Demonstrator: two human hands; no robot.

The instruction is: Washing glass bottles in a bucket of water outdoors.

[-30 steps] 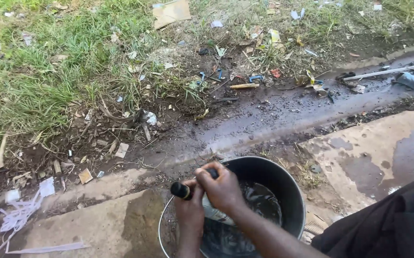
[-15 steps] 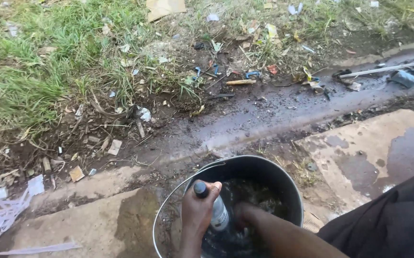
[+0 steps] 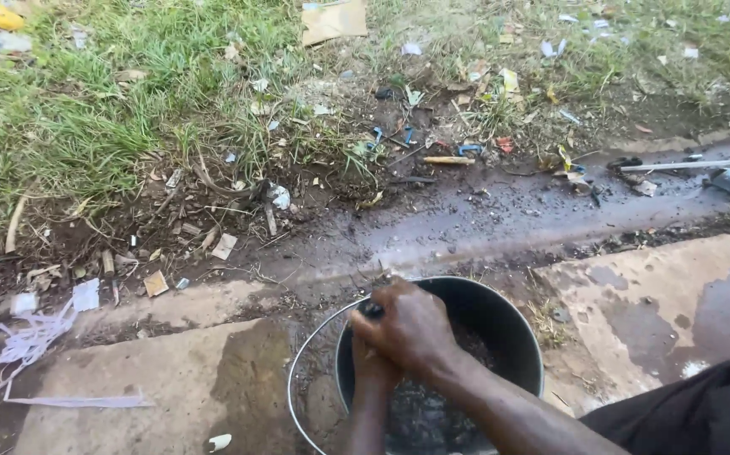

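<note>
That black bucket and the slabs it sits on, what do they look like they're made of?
The black bucket looks like plastic: a smooth, dull, evenly dark wall with a thin pale wire handle, probably metal, hanging at its side. The slabs look like concrete: rough, tan and matte, with dark wet patches and crumbled edges. Both hands cover whatever they hold, so its material cannot be judged.
</note>
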